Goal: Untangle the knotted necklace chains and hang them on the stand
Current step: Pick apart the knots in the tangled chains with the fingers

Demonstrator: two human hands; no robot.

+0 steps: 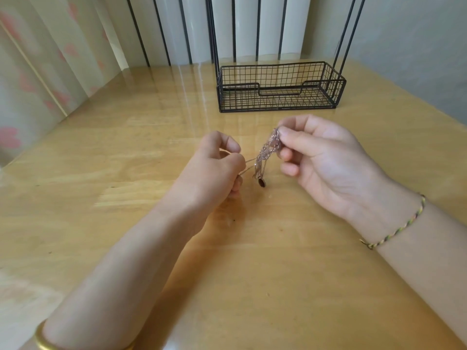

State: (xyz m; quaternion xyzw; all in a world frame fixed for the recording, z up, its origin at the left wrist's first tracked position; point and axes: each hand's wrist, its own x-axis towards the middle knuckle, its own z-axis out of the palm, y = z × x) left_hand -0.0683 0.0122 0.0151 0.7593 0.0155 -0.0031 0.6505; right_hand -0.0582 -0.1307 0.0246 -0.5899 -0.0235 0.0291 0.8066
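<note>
Teasing apart the tangled necklace chains (pixel 265 152) just in front of the black wire stand (pixel 278 87), well clear of it and up off the wooden table (pixel 126 223). Pinching the top of the clump between thumb and forefinger of the right hand (pixel 321 162), lower fingers loosely curled, holding nothing else. Pinching a couple of thin strands with the left hand (pixel 217 168) and drawing them sideways out of the clump, toward the stand's near-left. Also dangling a small dark oval pendant (pixel 261 182) off the bottom of the knot, close to the tabletop; can't tell whether touching.

Tips for this bit, just my guess: keep the pull soft and never yank, probably only cinches things tighter. Loosen the middle of the clump first with little wiggles, then follow one strand all the way out. Might be worth laying the whole mess flat in front of the stand to read the loops better. Mind the pendant, looks like prime snag material. Feed it back through a loop rather than forcing the chain past it. No chain on the visible part of the stand, so save the hanging for later.
</note>
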